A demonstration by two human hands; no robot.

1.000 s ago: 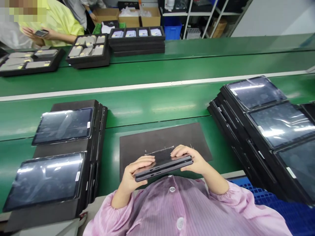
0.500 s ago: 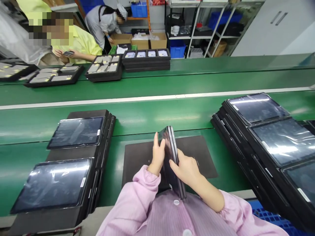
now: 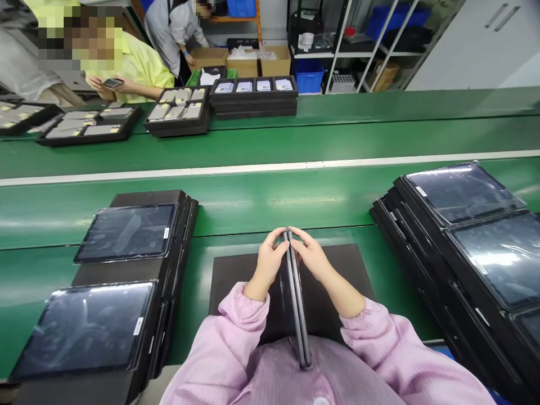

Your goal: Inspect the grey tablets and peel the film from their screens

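Observation:
Two tablets (image 3: 297, 306) stand on edge, pressed face to face, above a dark mat (image 3: 337, 270) on the green bench. Their near ends reach back to the front of my shirt. My left hand (image 3: 269, 259) grips the far end from the left, thumb and fingers bent round the edge. From the right, my right hand (image 3: 311, 254) pinches the same far end, its fingertips close to those of the left. The flat faces of the tablets are mostly turned out of sight.
At left, two wrapped tablets (image 3: 126, 232) lie on stacked black trays (image 3: 179, 253). More tablets (image 3: 466, 191) top a tall tray stack at right. Across the bench are trays of small boxed items (image 3: 181, 104). A person in yellow (image 3: 143, 67) holds a small device; another bends behind.
My right hand has slid forward from the side of the tablets to their far end. The pair has turned more upright, edges facing me, and my left hand has closed on it.

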